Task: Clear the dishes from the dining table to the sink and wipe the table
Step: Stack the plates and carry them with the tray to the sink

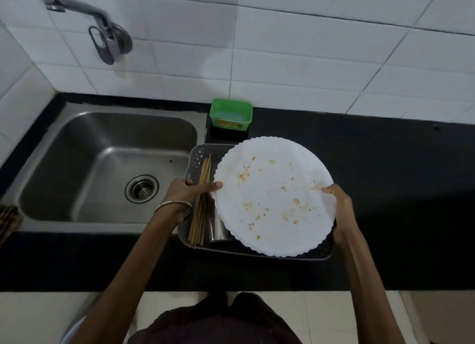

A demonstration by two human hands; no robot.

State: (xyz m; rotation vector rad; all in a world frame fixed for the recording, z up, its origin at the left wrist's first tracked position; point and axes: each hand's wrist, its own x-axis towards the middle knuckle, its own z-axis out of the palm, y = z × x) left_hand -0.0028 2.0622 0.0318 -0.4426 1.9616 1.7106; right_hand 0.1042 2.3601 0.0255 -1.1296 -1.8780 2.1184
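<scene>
A stack of white scalloped plates (275, 197), smeared with food bits, is tilted above a grey perforated basket (198, 154) that rests on the black counter right of the sink. My left hand (191, 192) grips the stack's left rim, thumb on top. On the right rim my right hand (336, 202) holds the stack the same way. Inside the basket lie wooden chopsticks (201, 207) and a steel cup (218, 228), partly hidden under the plates. The steel sink (110, 163) is to the left and holds nothing.
A wall tap (102, 27) hangs over the sink. A green plastic box (230, 113) stands on the black counter (398, 176) behind the basket. A brown fibrous thing (9, 221) shows at the left edge. White tiled wall behind.
</scene>
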